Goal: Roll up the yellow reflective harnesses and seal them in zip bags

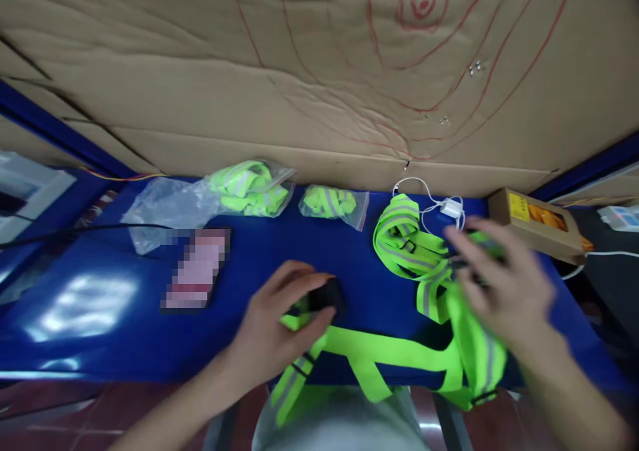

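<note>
My left hand (292, 318) is closed around a black buckle-like piece (327, 296) on a neon-green reflective strap harness (394, 350). The harness runs along the table's front edge, with grey reflective stripes and black sliders, and partly hangs over it. My right hand (509, 278), blurred by motion, curls round a green and dark part of the strapping at the right. What exactly lies between its fingers is smeared. A loose coil of green reflective strap (402, 238) rests beside this hand, touching the held strapping.
Bagged green straps (249, 188) and a smaller bagged bundle (329, 201) lie at the back of the blue table (264, 241). Left are an empty plastic bag (170, 205) and a pixelated phone (197, 268). A white charger (452, 207) and cardboard box (534, 225) stand right.
</note>
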### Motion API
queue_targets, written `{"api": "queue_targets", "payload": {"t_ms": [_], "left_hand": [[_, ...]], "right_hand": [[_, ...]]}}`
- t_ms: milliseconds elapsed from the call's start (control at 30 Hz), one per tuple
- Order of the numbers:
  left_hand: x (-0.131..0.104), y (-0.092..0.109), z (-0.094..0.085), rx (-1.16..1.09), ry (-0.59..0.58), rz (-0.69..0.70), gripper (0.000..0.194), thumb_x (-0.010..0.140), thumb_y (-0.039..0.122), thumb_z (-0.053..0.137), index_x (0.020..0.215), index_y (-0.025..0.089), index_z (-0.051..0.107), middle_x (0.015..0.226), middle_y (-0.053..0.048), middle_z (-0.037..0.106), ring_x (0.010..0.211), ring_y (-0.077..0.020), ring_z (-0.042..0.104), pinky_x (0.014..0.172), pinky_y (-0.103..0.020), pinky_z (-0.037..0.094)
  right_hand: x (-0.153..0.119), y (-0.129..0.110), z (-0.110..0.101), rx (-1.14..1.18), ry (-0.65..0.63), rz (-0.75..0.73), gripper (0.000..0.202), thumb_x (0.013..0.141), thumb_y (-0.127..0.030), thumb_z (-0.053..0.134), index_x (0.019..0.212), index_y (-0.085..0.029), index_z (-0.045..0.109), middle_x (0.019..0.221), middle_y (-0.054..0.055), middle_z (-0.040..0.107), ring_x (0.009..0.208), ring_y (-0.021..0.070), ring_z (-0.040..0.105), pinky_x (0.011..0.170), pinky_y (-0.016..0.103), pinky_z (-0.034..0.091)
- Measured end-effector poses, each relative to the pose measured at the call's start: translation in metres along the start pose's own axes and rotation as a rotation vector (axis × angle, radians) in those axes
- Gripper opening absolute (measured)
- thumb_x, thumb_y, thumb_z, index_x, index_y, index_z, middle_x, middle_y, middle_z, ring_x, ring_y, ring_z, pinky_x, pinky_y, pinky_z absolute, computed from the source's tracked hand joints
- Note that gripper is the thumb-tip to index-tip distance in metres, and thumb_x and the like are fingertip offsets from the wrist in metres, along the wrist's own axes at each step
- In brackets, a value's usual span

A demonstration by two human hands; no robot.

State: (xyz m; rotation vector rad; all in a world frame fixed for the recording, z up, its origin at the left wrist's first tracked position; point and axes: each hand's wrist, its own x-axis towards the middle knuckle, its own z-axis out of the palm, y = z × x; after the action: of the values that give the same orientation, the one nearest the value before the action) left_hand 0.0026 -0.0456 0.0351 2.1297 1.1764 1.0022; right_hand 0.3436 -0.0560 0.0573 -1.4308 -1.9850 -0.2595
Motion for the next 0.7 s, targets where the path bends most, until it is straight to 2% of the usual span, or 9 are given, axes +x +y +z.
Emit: {"api": "queue_targets", "payload": {"t_ms": [67, 100, 167, 233, 367, 433, 567, 700], "left_hand": [[0.026, -0.004, 0.027, -0.08, -0.117, 0.014, 0.025, 0.088, 0.021, 0.071, 0.112, 0.021, 0.069, 0.104, -0.005, 0.068, 0.093, -0.0171, 0.07, 0.084, -0.03, 0.056], [0.037, -0.007, 0.037, -0.108, -0.147, -0.005, 0.023, 0.087, 0.022, 0.072, 0.11, 0.02, 0.07, 0.101, -0.005, 0.068, 0.091, -0.0167, 0.069, 0.084, -0.029, 0.055], [0.05, -0.014, 0.051, -0.185, -0.205, -0.035, 0.022, 0.087, 0.026, 0.073, 0.107, 0.018, 0.071, 0.097, -0.004, 0.067, 0.088, -0.0162, 0.068, 0.082, -0.028, 0.053], [0.053, -0.022, 0.058, -0.266, -0.238, -0.091, 0.023, 0.089, 0.031, 0.072, 0.107, 0.018, 0.07, 0.095, -0.003, 0.068, 0.087, -0.0158, 0.066, 0.079, -0.027, 0.051], [0.046, -0.035, 0.063, -0.373, -0.267, -0.309, 0.03, 0.092, 0.042, 0.067, 0.111, 0.018, 0.068, 0.093, -0.002, 0.07, 0.08, -0.0149, 0.062, 0.072, -0.025, 0.047], [0.043, -0.036, 0.064, -0.402, -0.277, -0.374, 0.034, 0.091, 0.044, 0.067, 0.113, 0.018, 0.069, 0.093, -0.002, 0.07, 0.078, -0.0145, 0.061, 0.069, -0.025, 0.046], [0.04, -0.034, 0.067, -0.463, -0.27, -0.394, 0.032, 0.09, 0.042, 0.069, 0.11, 0.017, 0.069, 0.091, -0.001, 0.069, 0.075, -0.0133, 0.057, 0.067, -0.024, 0.043], [0.039, -0.032, 0.067, -0.577, -0.307, -0.404, 0.029, 0.09, 0.041, 0.069, 0.106, 0.017, 0.07, 0.092, -0.001, 0.07, 0.084, -0.0152, 0.061, 0.076, -0.024, 0.046]], "right_hand": [[0.002, -0.014, 0.031, 0.026, -0.081, -0.275, 0.051, 0.096, -0.014, 0.061, 0.144, -0.027, 0.059, 0.134, 0.013, 0.062, 0.123, 0.03, 0.061, 0.102, 0.047, 0.055], [0.002, -0.02, 0.046, 0.039, -0.112, -0.322, 0.056, 0.096, -0.011, 0.058, 0.15, -0.025, 0.053, 0.135, 0.015, 0.06, 0.126, 0.0309, 0.06, 0.103, 0.049, 0.055], [0.0, -0.03, 0.069, 0.054, -0.161, -0.334, 0.062, 0.096, -0.009, 0.056, 0.156, -0.023, 0.045, 0.139, 0.017, 0.057, 0.129, 0.0318, 0.057, 0.105, 0.05, 0.054], [-0.003, -0.034, 0.082, 0.068, -0.191, -0.301, 0.066, 0.097, -0.009, 0.053, 0.159, -0.025, 0.039, 0.142, 0.017, 0.055, 0.131, 0.0319, 0.055, 0.107, 0.051, 0.053], [-0.009, -0.028, 0.085, 0.071, -0.207, -0.248, 0.07, 0.098, -0.01, 0.052, 0.163, -0.027, 0.032, 0.142, 0.017, 0.054, 0.132, 0.0331, 0.054, 0.106, 0.053, 0.053], [-0.009, -0.026, 0.085, 0.061, -0.217, -0.233, 0.072, 0.098, -0.009, 0.053, 0.163, -0.027, 0.03, 0.143, 0.018, 0.052, 0.132, 0.0338, 0.054, 0.107, 0.055, 0.052], [-0.009, -0.028, 0.088, 0.057, -0.258, -0.246, 0.074, 0.098, -0.008, 0.053, 0.165, -0.025, 0.026, 0.141, 0.018, 0.054, 0.131, 0.0336, 0.054, 0.108, 0.055, 0.051], [-0.011, -0.03, 0.089, 0.049, -0.252, -0.261, 0.079, 0.097, -0.003, 0.053, 0.166, -0.026, 0.022, 0.141, 0.018, 0.053, 0.132, 0.0328, 0.052, 0.109, 0.054, 0.05]]}}
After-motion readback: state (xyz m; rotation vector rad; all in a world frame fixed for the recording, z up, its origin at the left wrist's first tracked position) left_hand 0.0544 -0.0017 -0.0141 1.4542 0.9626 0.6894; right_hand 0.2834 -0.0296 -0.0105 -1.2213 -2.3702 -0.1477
